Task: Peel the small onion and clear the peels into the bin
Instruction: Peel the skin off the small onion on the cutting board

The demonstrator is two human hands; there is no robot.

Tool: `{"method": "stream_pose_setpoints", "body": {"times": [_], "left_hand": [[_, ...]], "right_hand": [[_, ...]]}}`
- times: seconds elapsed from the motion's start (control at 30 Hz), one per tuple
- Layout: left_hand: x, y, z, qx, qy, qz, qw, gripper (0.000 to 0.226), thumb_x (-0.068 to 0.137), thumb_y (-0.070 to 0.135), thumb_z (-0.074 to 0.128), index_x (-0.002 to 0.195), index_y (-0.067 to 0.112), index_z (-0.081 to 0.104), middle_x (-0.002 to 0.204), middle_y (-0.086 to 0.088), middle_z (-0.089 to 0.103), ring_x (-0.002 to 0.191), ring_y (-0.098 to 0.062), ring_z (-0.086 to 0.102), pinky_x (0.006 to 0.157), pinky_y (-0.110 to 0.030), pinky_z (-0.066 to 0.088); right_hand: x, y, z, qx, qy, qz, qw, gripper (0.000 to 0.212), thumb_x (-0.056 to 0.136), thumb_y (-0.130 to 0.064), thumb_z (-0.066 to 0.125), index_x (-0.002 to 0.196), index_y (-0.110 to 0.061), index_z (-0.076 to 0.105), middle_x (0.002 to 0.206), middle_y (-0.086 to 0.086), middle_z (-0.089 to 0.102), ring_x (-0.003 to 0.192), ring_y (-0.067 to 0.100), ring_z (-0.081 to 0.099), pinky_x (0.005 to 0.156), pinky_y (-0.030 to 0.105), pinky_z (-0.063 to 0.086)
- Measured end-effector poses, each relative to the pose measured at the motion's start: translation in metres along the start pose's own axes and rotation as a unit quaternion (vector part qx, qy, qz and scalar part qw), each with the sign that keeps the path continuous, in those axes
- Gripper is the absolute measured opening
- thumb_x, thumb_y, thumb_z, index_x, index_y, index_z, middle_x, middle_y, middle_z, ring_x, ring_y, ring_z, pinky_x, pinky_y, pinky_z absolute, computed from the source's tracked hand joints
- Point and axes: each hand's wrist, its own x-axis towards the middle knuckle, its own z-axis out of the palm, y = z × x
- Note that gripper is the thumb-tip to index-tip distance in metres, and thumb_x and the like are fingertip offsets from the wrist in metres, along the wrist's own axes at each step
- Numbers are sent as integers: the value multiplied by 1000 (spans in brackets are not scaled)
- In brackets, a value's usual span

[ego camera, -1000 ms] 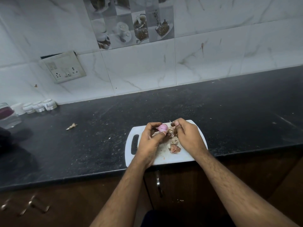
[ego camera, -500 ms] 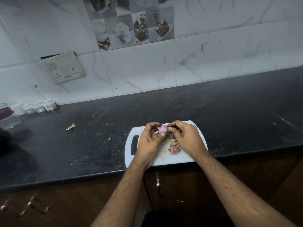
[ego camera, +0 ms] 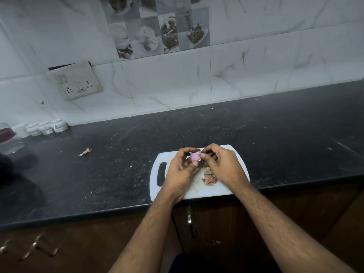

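Both hands pinch small onion (ego camera: 195,156): left hand (ego camera: 180,172) grip beneath, right hand (ego camera: 222,164) fingertips beside.

White marble-look wall tiles (ego camera: 256,66) back a black speckled countertop (ego camera: 98,174) above brown wooden cabinets (ego camera: 78,243).

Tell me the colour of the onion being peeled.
Pale pinkish purple where the small onion shows between both hands; the head view is the only one.
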Motion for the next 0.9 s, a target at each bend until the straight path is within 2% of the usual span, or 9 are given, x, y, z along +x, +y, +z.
{"method": "stream_pose_setpoints", "body": {"times": [0.13,0.27,0.43,0.53,0.6,0.67,0.77,0.9], "left_hand": [[-1,1,0,-13,-14,-2,1000,33,97,-10,63,128,0,58,115,1,76,116,-17,72,97,-29,57],[-1,1,0,-19,-17,-2,1000,32,97,-12,62,126,2,59,121,-1,75,117,-18,71,94,-26,57],[-1,2,0,-27,4,2,1000,29,98,-8,63,123,6,60,129,-5,73,119,-21,70,97,-28,57],[-1,3,1,-34,24,-2,999,27,98,-3,65,122,8,60,130,-9,70,112,-13,72,91,-22,57],[0,2,2,-31,26,-4,999,25,99,-1,65,121,10,61,129,-9,69,108,-11,73,90,-22,57],[0,0,1,-30,24,-6,999,25,99,-1,66,120,11,61,123,-5,71,106,-14,74,89,-23,57],[0,-1,1,-33,18,-3,999,25,97,1,69,118,11,62,118,-2,72,109,-23,74,91,-28,58],[-2,2,2,-35,0,-1,999,27,95,0,71,119,7,62,119,-4,74,111,-28,75,94,-33,59]], "right_hand": [[1,3,0,-44,3,-11,999,7,102,-27,60,100,-22,65,81,-11,69,74,5,66,69,35,58],[4,5,3,-90,8,2,996,9,104,-28,55,103,-20,59,85,-9,67,75,5,63,66,29,53],[5,9,4,-93,20,56,994,8,101,-25,59,94,-21,59,75,-8,68,67,10,65,63,33,55],[5,9,4,-81,7,58,995,5,94,-20,66,90,-21,63,72,-7,68,63,9,65,64,34,58],[4,8,3,-60,0,42,997,11,92,-14,69,99,-22,66,79,-8,68,64,8,63,66,30,58],[3,8,2,-30,2,8,1000,20,94,-11,67,110,-23,67,94,-10,67,69,6,63,67,26,56],[0,2,-1,0,10,-38,999,14,101,-23,61,114,-22,67,108,-12,66,82,1,63,73,17,51],[-2,-2,-2,25,-16,-63,998,14,96,-33,69,108,-25,68,105,-15,64,86,9,66,76,25,55]]}}
